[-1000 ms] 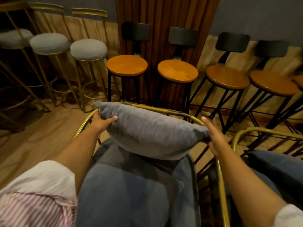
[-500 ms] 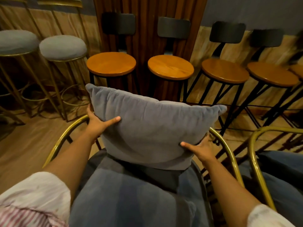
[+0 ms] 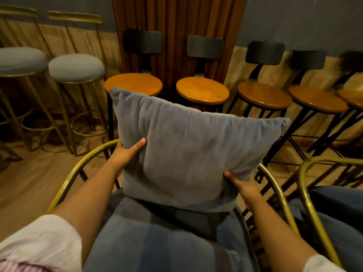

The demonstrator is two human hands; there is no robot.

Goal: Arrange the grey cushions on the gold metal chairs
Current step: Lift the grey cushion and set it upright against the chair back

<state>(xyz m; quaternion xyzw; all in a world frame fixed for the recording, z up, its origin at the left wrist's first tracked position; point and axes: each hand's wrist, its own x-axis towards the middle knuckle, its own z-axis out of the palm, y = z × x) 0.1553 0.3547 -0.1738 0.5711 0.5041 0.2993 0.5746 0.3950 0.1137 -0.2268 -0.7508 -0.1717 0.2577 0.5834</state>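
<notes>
A square grey cushion [image 3: 188, 146] stands upright, slightly tilted, against the curved back of a gold metal chair [image 3: 78, 169] right in front of me. My left hand [image 3: 127, 152] grips its left edge, thumb across the front. My right hand [image 3: 243, 183] holds its lower right corner from below. The cushion's bottom rests on the chair's blue-grey seat pad [image 3: 167, 238]. A second gold metal chair [image 3: 306, 185] with a dark blue-grey pad stands at the right edge.
Several black bar stools with round wooden seats [image 3: 202, 90] line the wall behind the chair. Two gold stools with grey round tops [image 3: 76, 67] stand at the back left. Wooden floor [image 3: 29, 183] lies to the left.
The cushion went from lying flat across the chair's back rail to standing upright. My right hand shifted from its right end to its lower right corner.
</notes>
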